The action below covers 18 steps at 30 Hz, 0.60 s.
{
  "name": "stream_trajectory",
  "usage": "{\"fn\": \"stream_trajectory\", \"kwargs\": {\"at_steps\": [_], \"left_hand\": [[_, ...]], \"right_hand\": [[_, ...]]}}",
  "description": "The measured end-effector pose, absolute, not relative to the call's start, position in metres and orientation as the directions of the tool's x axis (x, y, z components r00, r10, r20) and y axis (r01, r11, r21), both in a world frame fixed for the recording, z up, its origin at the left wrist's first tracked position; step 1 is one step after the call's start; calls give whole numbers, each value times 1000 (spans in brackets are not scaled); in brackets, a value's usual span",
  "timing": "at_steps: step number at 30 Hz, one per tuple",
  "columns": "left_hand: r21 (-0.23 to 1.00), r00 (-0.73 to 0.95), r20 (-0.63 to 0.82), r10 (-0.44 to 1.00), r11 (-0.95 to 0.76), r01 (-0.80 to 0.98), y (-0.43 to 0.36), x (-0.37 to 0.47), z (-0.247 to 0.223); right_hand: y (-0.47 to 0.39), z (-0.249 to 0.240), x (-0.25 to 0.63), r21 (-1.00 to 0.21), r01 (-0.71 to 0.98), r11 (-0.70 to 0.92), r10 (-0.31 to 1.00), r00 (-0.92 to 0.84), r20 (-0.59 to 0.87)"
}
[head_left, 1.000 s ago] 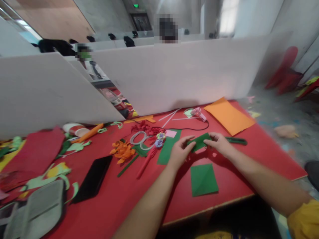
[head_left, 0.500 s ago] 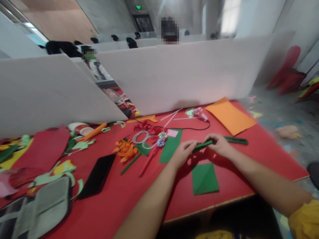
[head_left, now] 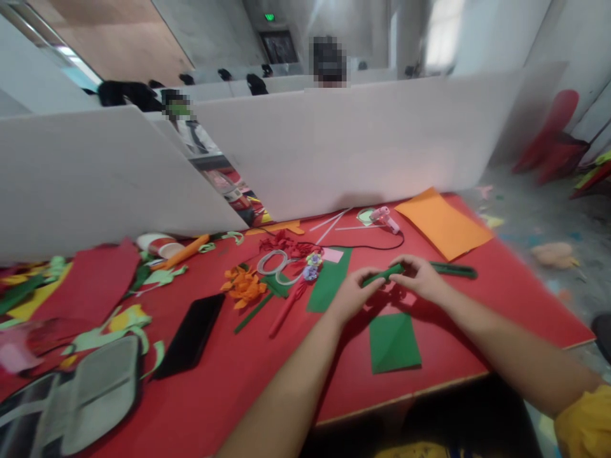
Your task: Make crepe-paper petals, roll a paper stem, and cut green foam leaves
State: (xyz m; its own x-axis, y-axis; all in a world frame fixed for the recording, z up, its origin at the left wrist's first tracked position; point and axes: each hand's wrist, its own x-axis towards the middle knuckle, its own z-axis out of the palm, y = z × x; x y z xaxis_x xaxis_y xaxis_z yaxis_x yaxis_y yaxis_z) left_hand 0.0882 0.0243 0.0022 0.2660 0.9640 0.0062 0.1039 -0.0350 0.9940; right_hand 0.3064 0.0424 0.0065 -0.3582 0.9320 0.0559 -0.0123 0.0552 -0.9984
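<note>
Both hands meet over the middle of the red table [head_left: 229,394], each pinching one end of a narrow green paper strip [head_left: 382,276]: the left hand [head_left: 352,296] grips its near-left end, the right hand [head_left: 419,278] its far-right end. The strip is held just above the table, right of centre, and slopes slightly up toward the right. Fingers cover both of its ends, so its full length cannot be made out, nor whether it is rolled or folded flat.

Just near of the hands lies a green paper square [head_left: 394,342], flat on the table. A dark green stick [head_left: 453,271] pokes out from behind the right hand, its left end hidden. Farther off are an orange sheet [head_left: 442,222] and a pink glue gun [head_left: 384,219]. To the left lie scissors [head_left: 277,262], an orange paper flower [head_left: 244,287] and a black phone [head_left: 191,334]. The grey pouch [head_left: 90,397] at the near left is blurred and cut off by the edge.

A second ago the green piece between the hands showed as a broad flat sheet; now it is a thin strip.
</note>
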Motion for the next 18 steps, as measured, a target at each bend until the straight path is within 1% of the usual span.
{"fn": "stream_trajectory", "kwargs": {"at_steps": [3,9,12,15,18], "left_hand": [[993,276,27,961,-57,100,23,90,1],[970,298,45,954,-113,215,20,92,0],[956,282,87,955,-159,245,19,92,-1],[946,266,129,955,-199,258,20,92,-2],[943,278,133,951,-208,260,21,92,-3]], "right_hand": [[43,6,303,-998,-23,64,937,-343,68],[43,4,303,-994,-10,105,946,-307,103],[41,4,303,-989,42,140,944,-307,121],[39,7,303,-972,110,210,937,-308,168],[38,10,303,-960,130,249,928,-314,198]]}}
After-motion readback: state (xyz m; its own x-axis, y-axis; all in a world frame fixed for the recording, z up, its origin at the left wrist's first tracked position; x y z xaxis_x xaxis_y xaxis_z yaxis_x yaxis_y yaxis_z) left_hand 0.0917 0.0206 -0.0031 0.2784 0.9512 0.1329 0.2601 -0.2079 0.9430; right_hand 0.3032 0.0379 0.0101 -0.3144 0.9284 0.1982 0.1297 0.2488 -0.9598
